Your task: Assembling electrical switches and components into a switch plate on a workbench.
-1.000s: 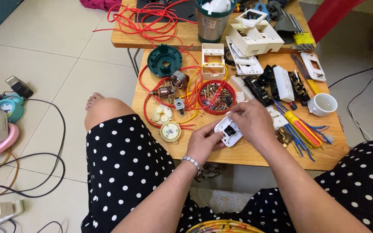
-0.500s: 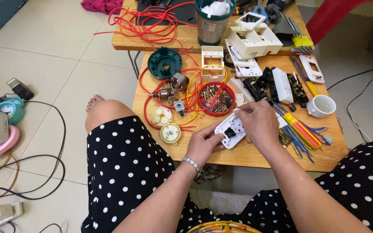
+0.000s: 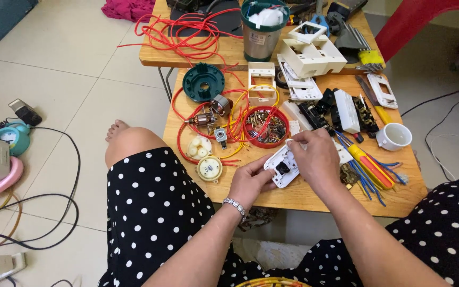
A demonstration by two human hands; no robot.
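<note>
Over wooden table [image 3: 314, 197]: both hands [image 3: 251, 180] [image 3: 317, 159] grip white switch plate [image 3: 281, 169]

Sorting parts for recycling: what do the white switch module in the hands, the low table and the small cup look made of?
Switch module: looks like moulded plastic, smooth white with a dark insert, held by the left hand and right hand.
Table: wood or wood-look board, with visible grain and a light finish.
Cup: probably glazed ceramic, glossy white; could be plastic.
</note>
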